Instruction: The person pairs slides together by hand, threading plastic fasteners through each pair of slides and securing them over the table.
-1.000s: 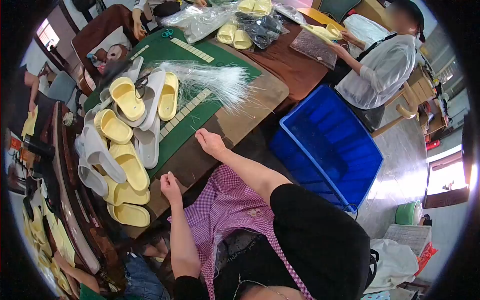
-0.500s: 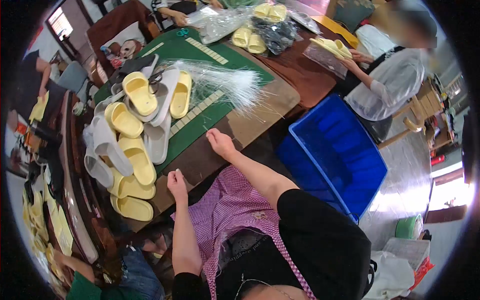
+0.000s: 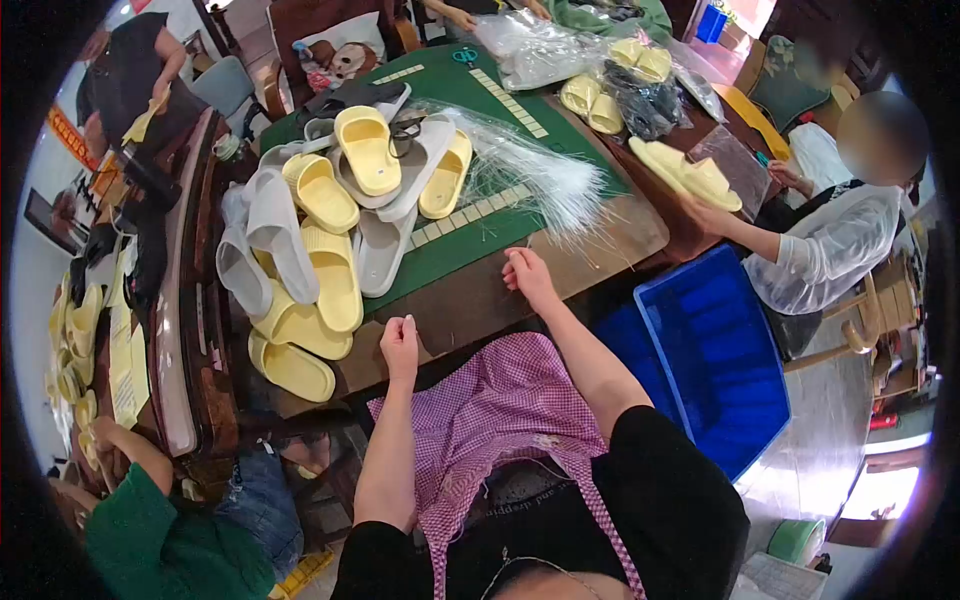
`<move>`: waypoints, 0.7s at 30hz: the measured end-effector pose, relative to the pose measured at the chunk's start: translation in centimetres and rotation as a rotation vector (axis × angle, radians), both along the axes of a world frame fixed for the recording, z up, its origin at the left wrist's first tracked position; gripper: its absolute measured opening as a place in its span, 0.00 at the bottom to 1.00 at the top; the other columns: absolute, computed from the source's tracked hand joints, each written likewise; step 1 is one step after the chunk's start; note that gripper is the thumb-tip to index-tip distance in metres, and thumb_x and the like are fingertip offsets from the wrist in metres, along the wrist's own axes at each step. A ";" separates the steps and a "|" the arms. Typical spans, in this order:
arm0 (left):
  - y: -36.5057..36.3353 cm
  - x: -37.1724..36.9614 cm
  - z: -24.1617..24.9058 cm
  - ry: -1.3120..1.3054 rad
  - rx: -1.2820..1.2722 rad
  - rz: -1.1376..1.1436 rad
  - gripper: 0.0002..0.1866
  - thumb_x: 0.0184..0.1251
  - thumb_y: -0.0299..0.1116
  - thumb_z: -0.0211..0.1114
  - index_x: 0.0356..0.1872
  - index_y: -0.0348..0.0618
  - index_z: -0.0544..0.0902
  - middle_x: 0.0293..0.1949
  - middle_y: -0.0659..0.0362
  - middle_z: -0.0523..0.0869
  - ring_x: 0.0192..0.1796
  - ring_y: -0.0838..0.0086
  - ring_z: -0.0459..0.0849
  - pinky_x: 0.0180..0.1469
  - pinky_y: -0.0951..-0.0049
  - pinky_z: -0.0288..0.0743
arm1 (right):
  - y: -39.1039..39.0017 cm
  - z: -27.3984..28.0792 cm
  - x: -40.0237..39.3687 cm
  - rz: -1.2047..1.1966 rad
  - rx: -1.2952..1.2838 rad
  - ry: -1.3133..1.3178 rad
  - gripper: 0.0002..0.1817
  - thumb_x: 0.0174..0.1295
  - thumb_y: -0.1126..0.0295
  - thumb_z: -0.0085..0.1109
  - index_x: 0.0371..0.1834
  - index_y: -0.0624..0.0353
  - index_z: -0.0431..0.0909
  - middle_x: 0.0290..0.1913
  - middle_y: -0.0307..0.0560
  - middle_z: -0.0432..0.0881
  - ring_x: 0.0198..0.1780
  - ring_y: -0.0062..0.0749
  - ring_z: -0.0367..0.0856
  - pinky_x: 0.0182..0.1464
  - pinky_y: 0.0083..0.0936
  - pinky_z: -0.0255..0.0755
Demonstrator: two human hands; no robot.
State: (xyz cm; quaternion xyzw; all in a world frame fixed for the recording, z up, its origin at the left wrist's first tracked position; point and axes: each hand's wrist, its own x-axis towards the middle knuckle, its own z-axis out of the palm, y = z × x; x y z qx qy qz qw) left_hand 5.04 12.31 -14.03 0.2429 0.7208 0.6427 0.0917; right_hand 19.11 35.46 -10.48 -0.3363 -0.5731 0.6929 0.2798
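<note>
My left hand (image 3: 399,346) is closed above the table's front edge, to the right of the lowest yellow slippers (image 3: 291,368). My right hand (image 3: 528,277) is closed in a pinch over the brown table edge, just below a fanned bundle of thin clear strands (image 3: 565,190). Whatever either hand pinches is too small to make out. Yellow and grey slippers (image 3: 281,230) lie in a heap at the left of the green mat (image 3: 460,262).
A blue crate (image 3: 715,360) stands right of the table. A co-worker at the right holds pale yellow slippers (image 3: 685,175). Plastic bags (image 3: 540,50) and more slippers lie at the back. Another person in green sits at lower left; others stand farther back.
The whole view has shifted, so the table and slippers appear farther right. Both my hands stay closed near the table edge. The co-worker's slippers are now held out lower, with one hand beneath them.
</note>
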 end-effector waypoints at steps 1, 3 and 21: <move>0.0 0.1 0.0 -0.039 0.004 -0.005 0.12 0.63 0.31 0.58 0.21 0.39 0.70 0.17 0.66 0.70 0.23 0.83 0.67 0.27 0.80 0.64 | 0.3 0.5 0.5 -0.002 0.022 -0.062 0.15 0.65 0.62 0.45 0.46 0.62 0.71 0.27 0.42 0.76 0.23 0.19 0.72 0.24 0.16 0.68; -0.1 0.1 0.1 0.001 0.010 0.006 0.12 0.63 0.32 0.58 0.21 0.39 0.70 0.18 0.66 0.70 0.23 0.83 0.66 0.26 0.81 0.63 | 1.2 1.4 1.4 -0.077 0.020 -0.081 0.14 0.65 0.63 0.47 0.46 0.62 0.71 0.28 0.40 0.76 0.24 0.18 0.72 0.23 0.14 0.67; -0.2 0.4 0.8 0.096 -0.097 -0.020 0.13 0.64 0.33 0.56 0.22 0.37 0.70 0.18 0.63 0.70 0.23 0.81 0.67 0.28 0.78 0.65 | 28.2 -8.3 22.1 -1.187 -0.171 0.190 0.12 0.47 0.70 0.64 0.28 0.66 0.74 0.24 0.44 0.75 0.23 0.32 0.71 0.27 0.26 0.68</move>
